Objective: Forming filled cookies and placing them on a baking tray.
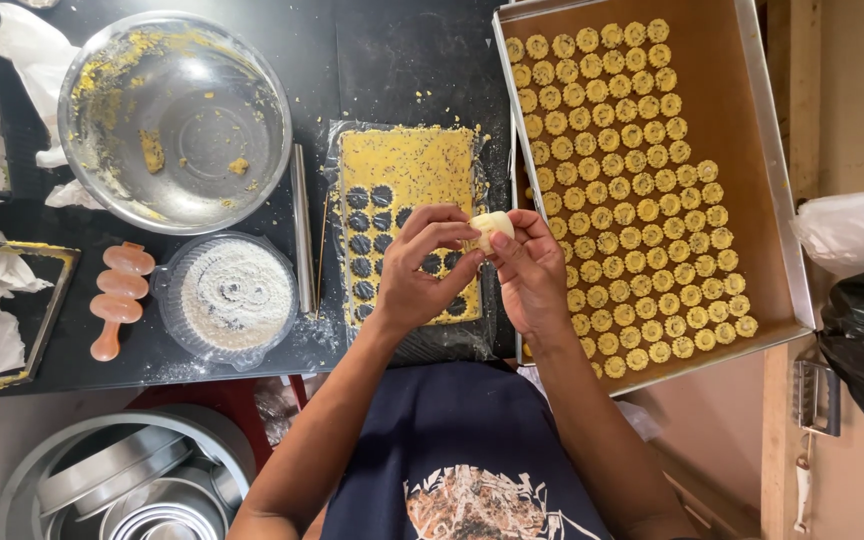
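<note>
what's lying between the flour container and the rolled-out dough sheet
In the head view, a metal rolling rod lies between the flour container and the dough sheet, with a thin wooden stick beside it on the dough's side.

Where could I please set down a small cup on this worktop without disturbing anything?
Bare dark counter lies between the steel bowl and the baking tray, above the dough sheet. The tray's brown upper-right corner is also free. It is crowded around the flour tub, rolling rod and both hands.
</note>
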